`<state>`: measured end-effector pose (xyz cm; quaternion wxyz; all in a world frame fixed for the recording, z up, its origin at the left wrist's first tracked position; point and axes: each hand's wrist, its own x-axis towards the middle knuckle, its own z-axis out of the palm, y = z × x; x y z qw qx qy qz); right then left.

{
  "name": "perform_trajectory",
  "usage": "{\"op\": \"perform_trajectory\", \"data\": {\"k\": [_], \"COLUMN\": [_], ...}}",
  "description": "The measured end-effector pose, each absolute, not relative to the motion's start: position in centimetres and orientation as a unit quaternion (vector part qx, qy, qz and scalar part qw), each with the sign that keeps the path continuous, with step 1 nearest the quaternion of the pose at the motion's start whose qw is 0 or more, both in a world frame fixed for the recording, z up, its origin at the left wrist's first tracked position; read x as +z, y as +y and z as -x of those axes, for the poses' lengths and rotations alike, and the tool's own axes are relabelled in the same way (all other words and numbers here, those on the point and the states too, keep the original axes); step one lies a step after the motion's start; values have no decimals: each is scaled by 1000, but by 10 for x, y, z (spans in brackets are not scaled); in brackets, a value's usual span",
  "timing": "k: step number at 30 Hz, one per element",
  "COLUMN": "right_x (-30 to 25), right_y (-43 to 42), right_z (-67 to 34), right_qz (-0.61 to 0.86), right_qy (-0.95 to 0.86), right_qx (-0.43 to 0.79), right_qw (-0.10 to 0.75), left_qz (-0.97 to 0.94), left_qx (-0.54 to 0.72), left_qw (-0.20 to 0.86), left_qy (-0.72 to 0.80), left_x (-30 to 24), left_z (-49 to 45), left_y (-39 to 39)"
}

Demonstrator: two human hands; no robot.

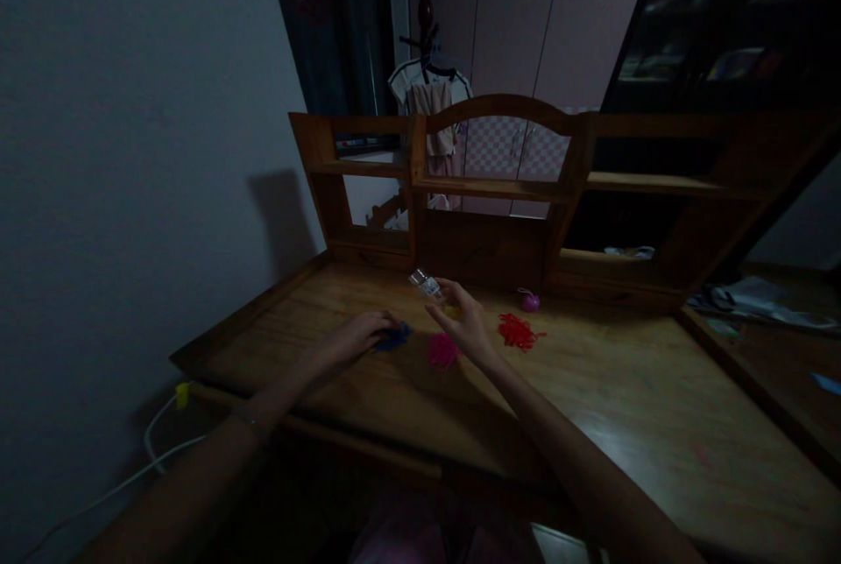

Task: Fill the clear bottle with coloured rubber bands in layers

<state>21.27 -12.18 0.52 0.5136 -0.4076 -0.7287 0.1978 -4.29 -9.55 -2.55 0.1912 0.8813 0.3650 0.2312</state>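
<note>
At a wooden desk (pixel 657 363) in a dim room, a clear packet (pixel 426 283) aloft.
The right hand (pixel 465 323) grips it near the pink pile (pixel 442 351); the left hand (pixel 366 333) is at the blue pile (pixel 394 337) — whether it holds any, I cannot tell. The red pile (pixel 516 332) and purple ball (pixel 530 303) lie rightward, before a wooden shelf unit (pixel 483 188) — pinkish wardrobe (pixel 512 21) behind, plain wall (pixel 164 152) at left.

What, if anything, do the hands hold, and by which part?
The right hand holds a clear packet by its near end. The left hand is at the blue pile; whether it grips any cannot be told.
</note>
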Motion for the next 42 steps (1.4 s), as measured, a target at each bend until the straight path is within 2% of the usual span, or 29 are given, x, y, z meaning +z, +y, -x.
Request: {"op": "perform_trajectory", "data": {"k": [6,16,24,33,42], "right_x": [-25,-27,-36,-36,-32], "right_y": [-122,-123,-118,-118,-124], "right_z": [-221,-218,-218,-203,-204], "right_qz": [404,388,387,385,384], "right_qy": [-795,-830,-833,-825,-812], "right_qx": [122,102,97,109,131], "right_qw": [434,387,383,399,420], "left_qz": [-853,-800,-745,-657,-694], "left_qx": [266,310,344,360,319], "left_qw": [184,195,253,410,392], "left_qy": [409,475,513,520,513], "left_x": [-40,-45,-36,-13,-2], "left_z": [52,58,57,48,49], "left_y": [-87,-83,-85,-95,-90]}}
